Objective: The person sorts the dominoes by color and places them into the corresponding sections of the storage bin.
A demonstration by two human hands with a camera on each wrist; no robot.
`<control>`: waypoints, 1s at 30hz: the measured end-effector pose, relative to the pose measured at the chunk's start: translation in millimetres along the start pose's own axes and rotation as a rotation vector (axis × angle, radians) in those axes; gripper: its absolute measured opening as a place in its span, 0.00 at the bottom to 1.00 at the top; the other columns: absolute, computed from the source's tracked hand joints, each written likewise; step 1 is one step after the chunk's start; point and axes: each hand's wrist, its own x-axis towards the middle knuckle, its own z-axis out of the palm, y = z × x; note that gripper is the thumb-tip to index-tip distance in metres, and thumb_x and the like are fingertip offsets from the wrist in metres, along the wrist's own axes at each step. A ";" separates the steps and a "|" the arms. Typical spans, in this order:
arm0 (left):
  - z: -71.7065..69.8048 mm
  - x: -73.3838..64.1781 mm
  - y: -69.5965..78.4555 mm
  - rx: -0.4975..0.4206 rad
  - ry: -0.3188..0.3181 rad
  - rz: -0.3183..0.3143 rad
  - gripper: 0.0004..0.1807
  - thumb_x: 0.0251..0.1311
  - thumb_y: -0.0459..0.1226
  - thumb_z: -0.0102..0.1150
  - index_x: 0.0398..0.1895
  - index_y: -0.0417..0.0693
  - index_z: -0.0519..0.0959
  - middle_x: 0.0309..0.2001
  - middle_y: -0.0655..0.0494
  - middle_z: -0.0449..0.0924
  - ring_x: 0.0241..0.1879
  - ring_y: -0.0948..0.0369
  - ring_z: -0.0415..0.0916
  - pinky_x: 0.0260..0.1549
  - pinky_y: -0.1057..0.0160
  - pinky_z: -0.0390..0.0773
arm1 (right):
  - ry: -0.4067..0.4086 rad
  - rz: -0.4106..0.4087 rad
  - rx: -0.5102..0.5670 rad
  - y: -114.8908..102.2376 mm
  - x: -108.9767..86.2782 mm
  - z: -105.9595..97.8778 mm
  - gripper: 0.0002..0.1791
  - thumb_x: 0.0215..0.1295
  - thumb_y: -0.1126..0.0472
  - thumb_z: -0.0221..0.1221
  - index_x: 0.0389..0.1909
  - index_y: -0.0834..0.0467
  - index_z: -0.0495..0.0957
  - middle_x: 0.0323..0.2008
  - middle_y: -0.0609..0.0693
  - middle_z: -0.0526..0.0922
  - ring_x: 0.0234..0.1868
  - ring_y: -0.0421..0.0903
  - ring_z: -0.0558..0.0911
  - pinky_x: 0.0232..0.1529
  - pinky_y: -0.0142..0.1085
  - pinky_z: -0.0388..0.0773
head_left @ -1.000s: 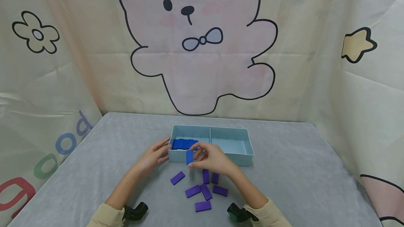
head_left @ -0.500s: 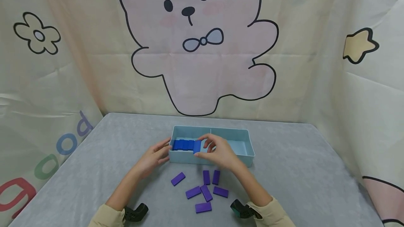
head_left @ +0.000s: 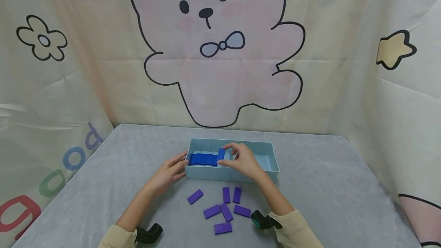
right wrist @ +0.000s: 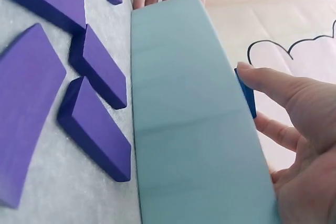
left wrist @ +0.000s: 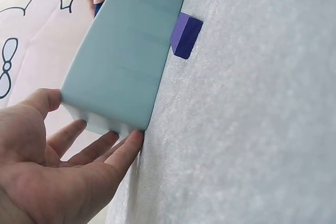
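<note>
A pale blue-green box [head_left: 220, 173] with two compartments stands on the table. Several blue blocks [head_left: 203, 159] lie side by side in its left compartment. Between thumb and fingers, my right hand [head_left: 244, 160] pinches another blue block [head_left: 221, 154] at the right end of that row, beside the divider. In the right wrist view, this blue block [right wrist: 245, 94] shows partly above the box's rim. My left hand [head_left: 169, 171] touches the box's left end. Its spread fingertips rest against that end wall, as the left hand [left wrist: 68, 166] shows in the left wrist view.
Several loose purple blocks [head_left: 226, 212] lie scattered on the grey table cover [head_left: 310, 186] in front of the box. The right compartment [head_left: 263, 160] lies beyond the divider. A printed curtain [head_left: 220, 87] hangs behind the table.
My right hand has carried the pinched blue block from in front of the box into the left compartment, rightward along the row. My left hand has stayed at the box's end.
</note>
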 end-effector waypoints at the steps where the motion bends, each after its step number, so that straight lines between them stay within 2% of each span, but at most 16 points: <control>1: 0.2 0.1 -0.1 -0.001 0.002 -0.001 0.35 0.84 0.44 0.47 0.85 0.41 0.52 0.83 0.34 0.50 0.79 0.37 0.57 0.72 0.42 0.67 | -0.004 0.009 0.000 1.1 1.3 0.4 0.23 0.62 0.56 0.76 0.56 0.58 0.84 0.49 0.64 0.79 0.42 0.53 0.77 0.34 0.38 0.75; 3: 0.0 0.2 -0.3 -0.002 -0.002 0.002 0.35 0.84 0.43 0.47 0.85 0.41 0.52 0.83 0.34 0.50 0.80 0.37 0.56 0.72 0.42 0.67 | -0.009 0.024 -0.005 2.6 3.4 1.3 0.23 0.61 0.57 0.76 0.56 0.58 0.85 0.55 0.66 0.78 0.50 0.58 0.79 0.37 0.40 0.78; 7: -0.4 0.4 -0.7 -0.005 -0.005 0.004 0.35 0.84 0.43 0.47 0.85 0.40 0.52 0.83 0.34 0.50 0.79 0.36 0.56 0.73 0.41 0.66 | -0.024 0.046 -0.014 3.3 8.2 3.2 0.23 0.60 0.57 0.76 0.56 0.59 0.85 0.63 0.68 0.75 0.63 0.64 0.74 0.43 0.46 0.82; 17: -0.3 0.5 -0.9 0.002 0.011 -0.004 0.35 0.84 0.44 0.47 0.85 0.41 0.52 0.83 0.35 0.51 0.79 0.37 0.57 0.72 0.42 0.67 | -0.052 0.101 -0.082 4.9 16.5 9.4 0.24 0.58 0.58 0.77 0.55 0.59 0.85 0.61 0.68 0.78 0.66 0.64 0.71 0.58 0.62 0.78; 25: -0.9 -0.2 -1.2 0.000 -0.005 0.010 0.35 0.84 0.44 0.47 0.85 0.41 0.52 0.83 0.34 0.50 0.79 0.36 0.56 0.73 0.41 0.66 | -0.044 0.156 -0.098 2.1 17.6 12.4 0.24 0.58 0.59 0.78 0.55 0.60 0.86 0.67 0.68 0.76 0.74 0.68 0.66 0.67 0.68 0.70; 30: -0.8 0.1 -1.7 0.003 -0.001 0.008 0.35 0.84 0.44 0.47 0.85 0.41 0.52 0.83 0.34 0.50 0.79 0.36 0.56 0.72 0.41 0.67 | -0.038 0.172 -0.122 -1.0 18.0 12.6 0.24 0.57 0.59 0.78 0.55 0.60 0.87 0.66 0.68 0.77 0.73 0.67 0.67 0.67 0.68 0.70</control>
